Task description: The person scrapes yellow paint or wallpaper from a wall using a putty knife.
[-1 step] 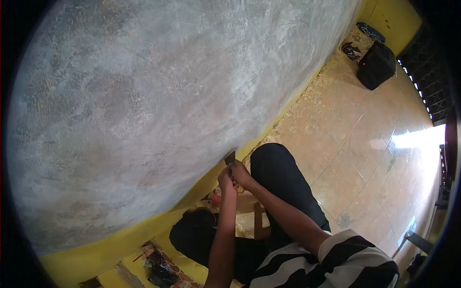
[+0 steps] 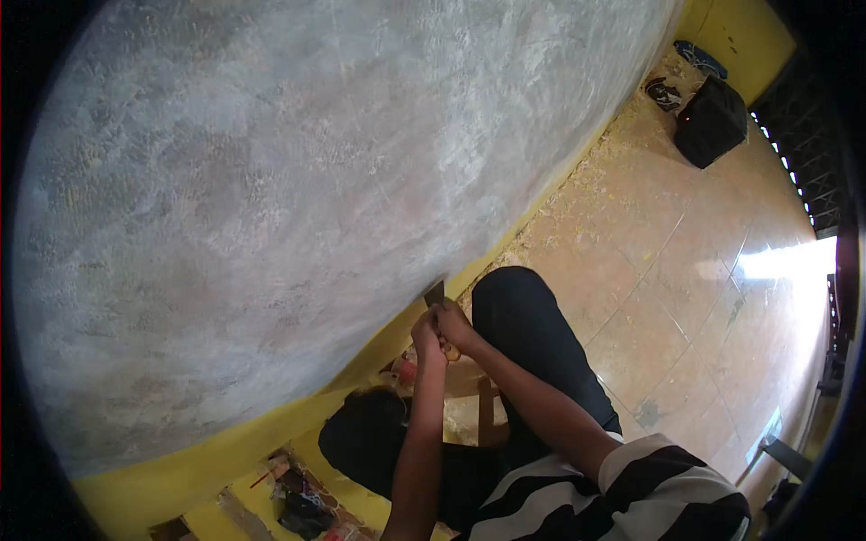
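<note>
Both hands are closed round the handle of a scraper (image 2: pixel 435 294), one against the other. Its flat, dark blade points up, with its edge at the lower part of the grey wall (image 2: pixel 271 198), just above the yellow band (image 2: pixel 368 362). My left hand (image 2: pixel 427 335) grips from the left side. My right hand (image 2: pixel 455 326) lies against it, slightly higher and to the right. The light-coloured butt of the handle shows below the fingers; the rest of it is hidden by them.
Scraped flakes (image 2: pixel 586 180) litter the tiled floor (image 2: pixel 667 298) along the wall. At the far right stands a black box-shaped thing (image 2: pixel 711 123) with a small red light. My bent knees (image 2: pixel 514 298) flank the hands. Cluttered yellow woodwork (image 2: pixel 271 505) lies at lower left.
Hardly anything differs. The hands and scraper appear shifted very slightly, and the whole view has moved a touch.
</note>
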`<action>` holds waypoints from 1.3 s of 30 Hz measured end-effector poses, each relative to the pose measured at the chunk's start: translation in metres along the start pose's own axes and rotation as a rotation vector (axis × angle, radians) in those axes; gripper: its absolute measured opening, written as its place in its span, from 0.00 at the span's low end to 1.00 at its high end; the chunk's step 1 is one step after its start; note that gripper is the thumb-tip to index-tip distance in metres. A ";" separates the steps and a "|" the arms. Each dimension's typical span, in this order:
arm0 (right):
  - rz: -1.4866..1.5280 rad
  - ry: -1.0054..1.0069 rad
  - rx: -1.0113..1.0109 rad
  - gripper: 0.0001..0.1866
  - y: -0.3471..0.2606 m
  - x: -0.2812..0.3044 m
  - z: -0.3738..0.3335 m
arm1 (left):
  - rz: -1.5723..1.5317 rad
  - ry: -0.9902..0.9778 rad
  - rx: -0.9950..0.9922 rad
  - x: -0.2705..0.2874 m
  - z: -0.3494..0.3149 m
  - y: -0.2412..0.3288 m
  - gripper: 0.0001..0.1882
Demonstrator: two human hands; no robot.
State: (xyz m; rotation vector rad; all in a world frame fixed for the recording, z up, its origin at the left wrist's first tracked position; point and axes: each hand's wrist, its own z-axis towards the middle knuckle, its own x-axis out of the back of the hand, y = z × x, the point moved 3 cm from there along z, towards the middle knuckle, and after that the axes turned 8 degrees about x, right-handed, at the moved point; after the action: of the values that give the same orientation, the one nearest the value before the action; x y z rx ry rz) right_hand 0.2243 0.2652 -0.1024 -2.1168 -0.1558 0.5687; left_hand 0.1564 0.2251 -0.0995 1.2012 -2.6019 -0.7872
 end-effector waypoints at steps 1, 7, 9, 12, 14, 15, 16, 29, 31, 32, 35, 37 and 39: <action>-0.075 0.043 -0.028 0.12 0.020 0.019 0.011 | 0.050 -0.031 0.011 -0.015 -0.005 -0.007 0.18; -0.172 0.073 0.044 0.13 -0.011 0.004 -0.005 | -0.039 0.026 0.016 0.003 0.002 -0.004 0.17; -0.025 0.018 0.008 0.14 -0.016 0.004 -0.005 | 0.010 0.036 0.001 -0.002 0.003 -0.003 0.17; -0.176 0.122 0.010 0.14 0.008 0.017 0.016 | 0.038 -0.002 0.018 -0.007 0.011 -0.006 0.17; -0.135 0.085 0.041 0.13 0.010 0.008 0.014 | 0.000 -0.015 0.030 -0.001 0.016 -0.001 0.16; -0.098 0.079 0.048 0.13 0.012 0.016 0.016 | 0.032 0.009 0.056 -0.015 0.000 0.000 0.16; -0.072 0.086 0.029 0.13 0.006 0.015 0.010 | 0.055 0.050 0.070 -0.017 -0.011 0.003 0.16; -0.167 0.089 0.061 0.14 0.023 0.022 0.025 | 0.000 -0.052 -0.047 -0.017 0.004 -0.001 0.17; -0.177 0.093 0.057 0.14 0.017 0.014 0.022 | 0.029 -0.011 -0.013 -0.012 -0.001 0.003 0.17; -0.181 0.101 0.051 0.13 0.010 0.010 0.018 | 0.063 0.032 0.023 -0.011 -0.005 0.007 0.17; 0.024 0.043 -0.013 0.13 -0.022 0.008 -0.009 | -0.018 0.014 -0.059 -0.015 -0.026 0.007 0.16; -0.038 0.057 0.001 0.12 0.002 0.015 0.008 | -0.012 0.012 -0.022 -0.017 -0.017 0.003 0.15; -0.100 0.061 0.006 0.12 0.009 0.015 0.015 | -0.012 0.021 0.017 -0.014 -0.010 0.003 0.15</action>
State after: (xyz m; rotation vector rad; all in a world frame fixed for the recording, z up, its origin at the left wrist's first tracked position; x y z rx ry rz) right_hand 0.2298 0.2764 -0.1217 -2.1051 -0.2239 0.4443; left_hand 0.1676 0.2336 -0.0888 1.2241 -2.5918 -0.7516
